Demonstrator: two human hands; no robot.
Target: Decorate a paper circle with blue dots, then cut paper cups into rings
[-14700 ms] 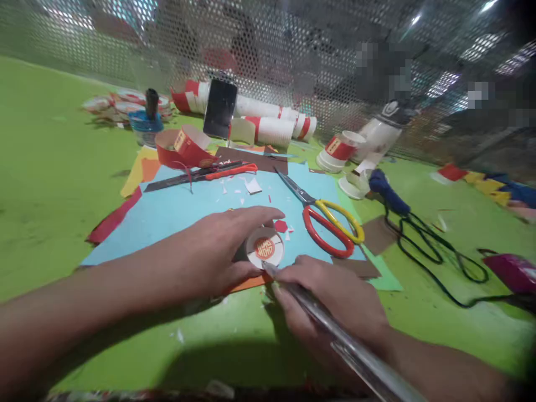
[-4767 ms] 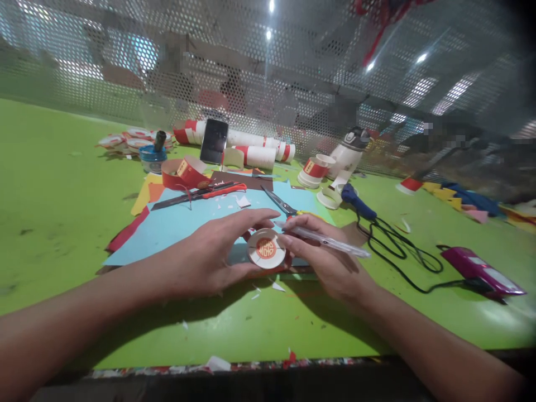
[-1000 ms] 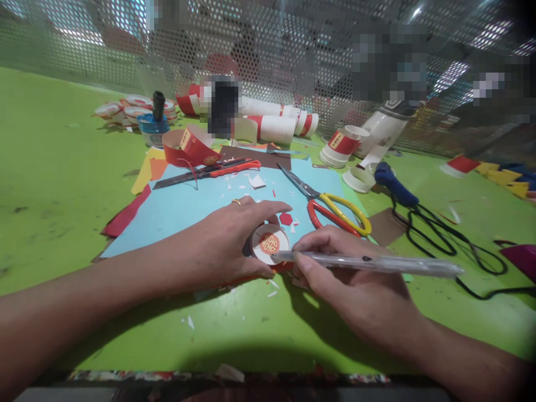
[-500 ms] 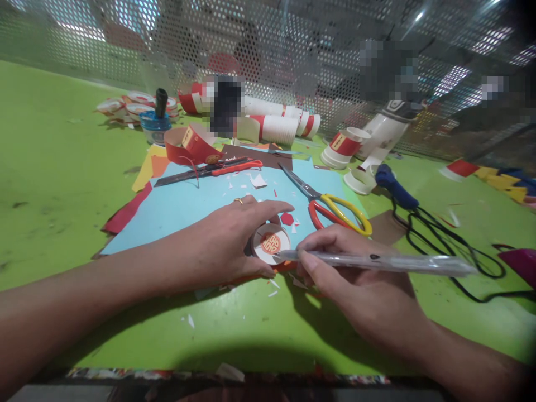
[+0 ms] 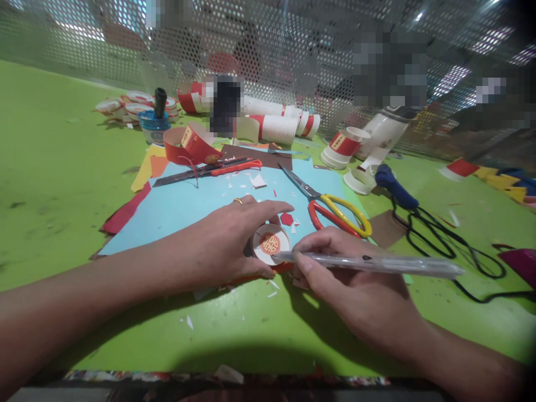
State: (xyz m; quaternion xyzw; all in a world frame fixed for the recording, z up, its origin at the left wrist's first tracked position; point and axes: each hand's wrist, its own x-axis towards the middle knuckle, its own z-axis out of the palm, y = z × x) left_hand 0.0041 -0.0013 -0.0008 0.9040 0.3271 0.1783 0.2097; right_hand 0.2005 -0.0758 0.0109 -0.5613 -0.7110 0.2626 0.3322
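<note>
My left hand [image 5: 221, 240] curves around a white paper cup base [image 5: 261, 257] with an orange printed emblem, thumb below it and fingers above. In my right hand [image 5: 352, 293] is a clear-barrelled pen [image 5: 393, 264], pinched near its tip. The tip touches or nearly touches the lower right of the white face. Under the hands lies light blue paper [image 5: 188, 206] on other coloured sheets. A small red hexagon [image 5: 287, 219] lies just past the cup base. Scissors [image 5: 345, 214] with one red and one yellow handle rest beyond my right hand.
A red-handled tool [image 5: 237, 167] and a red paper band [image 5: 178, 146] lie behind my left hand. A blue-lidded jar [image 5: 154, 134], stacked paper cups [image 5: 278, 129] and a glue gun [image 5: 397, 187] with a black cord stand farther back. Paper scraps [image 5: 190, 322] litter the green table [image 5: 138, 340].
The pen and my right hand have shifted slightly left, the pen's rear end with them. My left hand stays around the cup base.
</note>
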